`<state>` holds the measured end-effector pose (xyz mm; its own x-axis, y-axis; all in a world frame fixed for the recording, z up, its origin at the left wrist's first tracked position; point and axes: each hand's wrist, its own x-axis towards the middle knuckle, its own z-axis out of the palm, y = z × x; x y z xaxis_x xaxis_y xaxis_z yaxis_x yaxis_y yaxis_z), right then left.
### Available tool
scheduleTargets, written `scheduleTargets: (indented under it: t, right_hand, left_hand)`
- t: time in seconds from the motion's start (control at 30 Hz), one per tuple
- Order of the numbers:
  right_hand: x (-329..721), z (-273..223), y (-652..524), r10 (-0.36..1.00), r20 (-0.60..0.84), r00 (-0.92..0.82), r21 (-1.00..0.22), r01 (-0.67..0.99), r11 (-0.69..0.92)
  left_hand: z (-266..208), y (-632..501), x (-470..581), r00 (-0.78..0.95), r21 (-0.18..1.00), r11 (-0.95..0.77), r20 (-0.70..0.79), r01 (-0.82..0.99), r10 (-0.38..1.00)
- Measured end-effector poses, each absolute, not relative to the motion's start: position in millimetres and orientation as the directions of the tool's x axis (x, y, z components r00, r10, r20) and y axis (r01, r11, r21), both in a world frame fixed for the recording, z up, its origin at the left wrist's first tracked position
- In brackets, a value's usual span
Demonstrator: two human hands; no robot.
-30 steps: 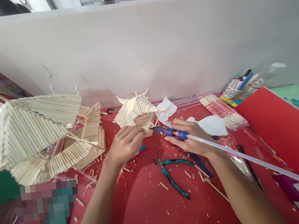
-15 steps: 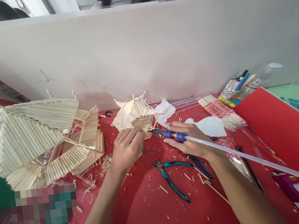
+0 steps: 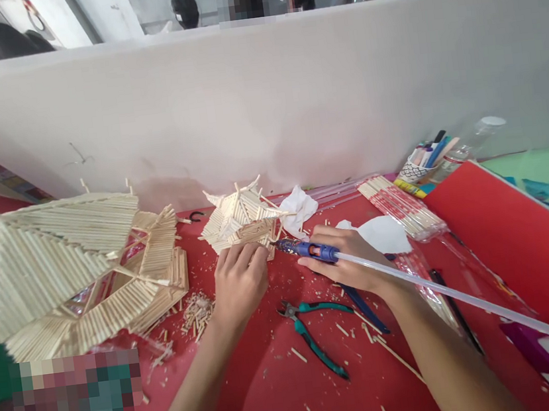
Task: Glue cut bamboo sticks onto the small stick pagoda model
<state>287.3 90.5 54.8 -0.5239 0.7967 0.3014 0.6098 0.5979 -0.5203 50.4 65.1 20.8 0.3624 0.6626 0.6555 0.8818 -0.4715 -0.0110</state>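
My right hand (image 3: 343,250) is closed around a blue hot glue gun (image 3: 313,251), its nozzle pointing left. A long clear glue stick (image 3: 445,294) runs out of the gun's back toward the lower right. My left hand (image 3: 242,279) is closed, fingers curled near the nozzle tip; whatever the fingertips hold is hidden. Just beyond it stands a small pavilion model (image 3: 240,216) made of wooden sticks, with upturned roof corners. Diagonal cutting pliers (image 3: 315,334) with green handles lie spread on the red table (image 3: 258,394) between my forearms.
A larger stick-built pavilion (image 3: 50,253) fills the left side. Stick offcuts (image 3: 198,313) are piled by my left wrist. At right lie packaged chopsticks (image 3: 402,206), a red board (image 3: 519,242), a pen cup (image 3: 424,160) and a purple object (image 3: 538,360). A white partition (image 3: 261,100) rises behind.
The view has tilted and shifted slightly, so the partition and models sit a little lower and further left. Both hands keep nearly the same pose, with the glue gun's tip still near my left fingers.
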Motion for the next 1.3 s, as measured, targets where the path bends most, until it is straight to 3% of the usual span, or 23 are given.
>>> scheduleTargets:
  t: [0.47,1.3]
  right_hand:
    - [285.8,53.4,90.6,0.788,0.322,-0.524,-0.504,0.61,0.611]
    - [285.5,52.4,91.2,0.798,0.314,-0.515,-0.495,0.628,0.6]
  left_hand:
    - [25.9,63.4,50.0,0.352,0.009,-0.44,0.587,0.898,0.73]
    - [22.7,66.9,55.7,0.347,-0.041,-0.408,0.608,0.912,0.714]
